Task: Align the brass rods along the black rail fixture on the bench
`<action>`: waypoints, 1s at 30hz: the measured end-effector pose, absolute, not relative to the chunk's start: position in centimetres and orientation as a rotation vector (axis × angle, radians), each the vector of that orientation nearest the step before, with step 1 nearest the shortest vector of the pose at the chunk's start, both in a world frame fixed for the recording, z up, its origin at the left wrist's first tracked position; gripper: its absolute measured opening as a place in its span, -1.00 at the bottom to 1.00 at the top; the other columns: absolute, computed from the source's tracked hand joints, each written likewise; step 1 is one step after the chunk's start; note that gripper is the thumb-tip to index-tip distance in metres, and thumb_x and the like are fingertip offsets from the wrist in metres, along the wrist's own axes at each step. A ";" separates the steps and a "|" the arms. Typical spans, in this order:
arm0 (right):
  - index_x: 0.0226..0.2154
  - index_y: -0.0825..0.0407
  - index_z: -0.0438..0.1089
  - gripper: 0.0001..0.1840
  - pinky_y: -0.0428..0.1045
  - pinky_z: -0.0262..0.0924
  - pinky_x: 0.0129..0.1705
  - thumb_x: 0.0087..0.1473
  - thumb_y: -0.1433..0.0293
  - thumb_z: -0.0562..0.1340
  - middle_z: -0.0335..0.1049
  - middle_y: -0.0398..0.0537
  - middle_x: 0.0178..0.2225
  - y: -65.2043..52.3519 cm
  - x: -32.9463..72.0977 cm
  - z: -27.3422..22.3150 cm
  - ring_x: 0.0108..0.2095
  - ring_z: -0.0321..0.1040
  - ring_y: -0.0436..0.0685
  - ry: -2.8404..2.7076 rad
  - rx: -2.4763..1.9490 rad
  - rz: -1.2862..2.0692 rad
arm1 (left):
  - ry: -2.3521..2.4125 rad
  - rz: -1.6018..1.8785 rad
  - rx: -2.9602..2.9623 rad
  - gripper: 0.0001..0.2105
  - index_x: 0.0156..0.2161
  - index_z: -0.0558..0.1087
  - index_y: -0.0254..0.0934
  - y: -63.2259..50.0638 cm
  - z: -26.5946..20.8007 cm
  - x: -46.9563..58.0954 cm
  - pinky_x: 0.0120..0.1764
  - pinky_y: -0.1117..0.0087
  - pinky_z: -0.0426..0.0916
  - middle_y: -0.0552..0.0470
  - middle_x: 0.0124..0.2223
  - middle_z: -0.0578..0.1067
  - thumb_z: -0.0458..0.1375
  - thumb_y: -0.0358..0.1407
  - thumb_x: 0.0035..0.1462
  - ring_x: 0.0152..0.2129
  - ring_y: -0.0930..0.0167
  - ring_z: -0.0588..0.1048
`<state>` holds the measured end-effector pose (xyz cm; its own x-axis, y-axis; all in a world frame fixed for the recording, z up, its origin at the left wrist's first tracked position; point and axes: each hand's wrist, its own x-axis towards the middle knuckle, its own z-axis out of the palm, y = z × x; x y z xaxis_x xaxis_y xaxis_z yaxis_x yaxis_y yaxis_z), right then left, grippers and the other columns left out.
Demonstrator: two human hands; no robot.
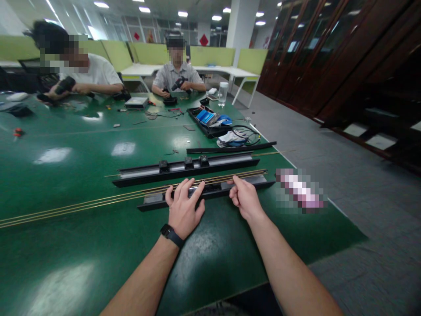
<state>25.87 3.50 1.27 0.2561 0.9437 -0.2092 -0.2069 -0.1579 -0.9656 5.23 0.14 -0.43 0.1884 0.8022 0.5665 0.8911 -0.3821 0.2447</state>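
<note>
Long thin brass rods (pixel 88 203) lie side by side across a black channel-shaped rail (pixel 154 202), running out to the left edge of the view. My left hand (pixel 184 206) is over them with its fingers spread, the fingertips at the rods and the rail's middle. Near the rods' right end is my right hand (pixel 245 198). Its index finger reaches to the rods while the other fingers curl in; whether it pinches anything is hidden. Just beyond lies a second black rail (pixel 226 164) with a pale strip inside and small black blocks (pixel 188 163) on it.
A black strip (pixel 230 148) lies behind the rails. Further back stand a black tray (pixel 208 127) with blue packets, white-and-blue gloves (pixel 235 137) and a clear bottle (pixel 222 94). Two people work across the green table (pixel 108 245). A blurred-out object (pixel 301 188) lies at the right.
</note>
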 end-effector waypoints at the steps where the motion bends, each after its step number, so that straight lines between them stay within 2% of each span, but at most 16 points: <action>1: -0.34 0.09 0.42 -0.62 -0.16 -0.29 -0.79 0.13 0.08 0.25 0.29 -0.19 -0.73 3.5 25.9 1.3 -0.83 -0.01 -0.09 -0.773 -1.322 1.214 | -1.656 -0.965 -2.309 -0.53 0.24 0.37 0.03 0.2 -0.5 5.2 0.31 -0.06 -0.16 -0.09 0.28 0.37 0.18 -0.23 0.22 0.26 0.14 0.29; 30: -0.36 0.08 0.41 -0.58 -0.18 -0.29 -0.80 0.09 0.03 0.28 0.29 -0.19 -0.75 3.3 25.9 1.5 -0.85 -0.01 -0.11 -0.751 -1.302 1.233 | -1.689 -0.940 -2.305 -0.54 0.22 0.40 0.02 0.0 0.0 5.3 0.30 -0.05 -0.14 -0.11 0.27 0.40 0.20 -0.23 0.21 0.24 0.13 0.31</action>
<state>25.90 3.32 1.46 0.2468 0.9438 -0.2199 -0.2376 -0.1610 -0.9579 5.34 0.03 0.02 0.1778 0.8149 0.5517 0.8982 -0.3634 0.2474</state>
